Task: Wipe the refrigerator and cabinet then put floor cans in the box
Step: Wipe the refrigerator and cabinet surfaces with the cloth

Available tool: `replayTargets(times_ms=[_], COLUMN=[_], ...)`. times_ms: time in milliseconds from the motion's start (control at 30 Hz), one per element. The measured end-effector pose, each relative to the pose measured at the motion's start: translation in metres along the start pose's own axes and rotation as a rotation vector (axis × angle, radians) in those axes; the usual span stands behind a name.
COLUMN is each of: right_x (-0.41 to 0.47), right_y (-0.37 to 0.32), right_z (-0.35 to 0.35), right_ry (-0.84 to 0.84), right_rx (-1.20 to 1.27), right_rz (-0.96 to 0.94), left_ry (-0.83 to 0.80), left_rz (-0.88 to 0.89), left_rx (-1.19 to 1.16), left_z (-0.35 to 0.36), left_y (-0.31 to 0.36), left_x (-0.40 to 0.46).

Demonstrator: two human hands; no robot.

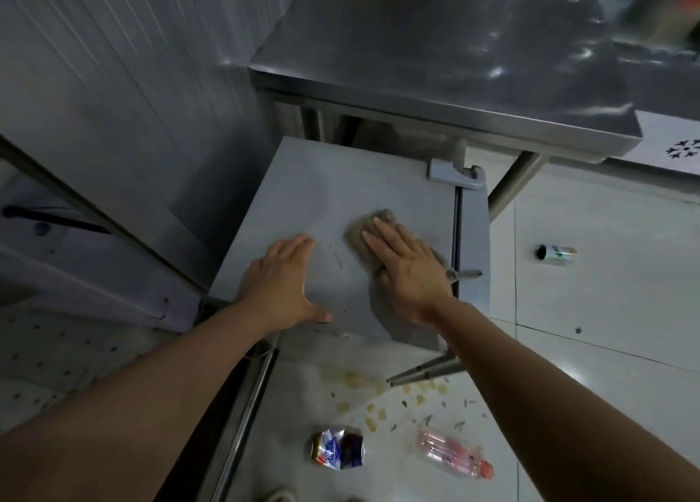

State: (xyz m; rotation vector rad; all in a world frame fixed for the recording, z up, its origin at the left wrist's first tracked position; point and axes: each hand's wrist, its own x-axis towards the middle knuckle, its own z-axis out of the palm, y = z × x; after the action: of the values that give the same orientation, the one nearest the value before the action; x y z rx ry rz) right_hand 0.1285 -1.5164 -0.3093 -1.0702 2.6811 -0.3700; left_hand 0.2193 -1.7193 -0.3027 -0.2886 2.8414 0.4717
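Observation:
A small grey refrigerator [341, 183] stands below me, seen from above. My right hand [405, 270] lies flat on a brownish cloth [363, 232], pressing it onto the refrigerator's top near the door edge. Palm down, fingers spread, my left hand [280, 281] rests on the top's left part and holds nothing. On the floor lie a crushed blue can [337, 450], a pink plastic bottle [454, 454] and, further right, a white and green can [557, 254] on its side.
A stainless steel table [435, 58] overhangs the back of the refrigerator, its leg [515, 183] to the right. A metal panel wall [113, 84] and steel rack [94, 213] stand left. Yellowish scraps and stains [378, 399] litter the white tile floor.

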Motion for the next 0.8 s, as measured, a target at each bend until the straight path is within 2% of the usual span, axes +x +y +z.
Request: replayTargets(times_ms=[100,233,333,400,500,567,733,800], right_x=[0.018,-0.021,-0.023,0.001,0.044,0.054,0.005,0.001], right_y=[-0.014,-0.047,-0.046,-0.039,-0.044,-0.06,-0.107,-0.104], right_z=[0.003,0.021,0.021,0.016,0.012,0.016,0.037,0.036], right_ry=[0.026,0.004,-0.023,-0.028,0.018,0.043,-0.03,-0.072], right_rx=[0.032,0.013,0.008,-0.023,-0.001,0.023,0.019,0.016], right_rz=[0.07,-0.202,-0.279,-0.192,0.045,0.092,-0.156,-0.206], left_ry=[0.004,0.002,0.015,0.017,0.008,0.015,0.047,0.072], left_rz=[-0.024,-0.022,-0.029,-0.06,-0.068,-0.059,-0.056,-0.049], left_rx=[-0.01,-0.045,-0.052,-0.068,-0.087,-0.109,-0.218,-0.281], left_z=[-0.002,-0.009,-0.018,-0.024,-0.027,-0.028,-0.026,-0.026], left_y=[-0.007,-0.017,-0.028,-0.039,-0.052,-0.057,-0.072,-0.077], left_x=[-0.007,-0.017,-0.022,-0.023,-0.025,-0.027,-0.036,-0.038])
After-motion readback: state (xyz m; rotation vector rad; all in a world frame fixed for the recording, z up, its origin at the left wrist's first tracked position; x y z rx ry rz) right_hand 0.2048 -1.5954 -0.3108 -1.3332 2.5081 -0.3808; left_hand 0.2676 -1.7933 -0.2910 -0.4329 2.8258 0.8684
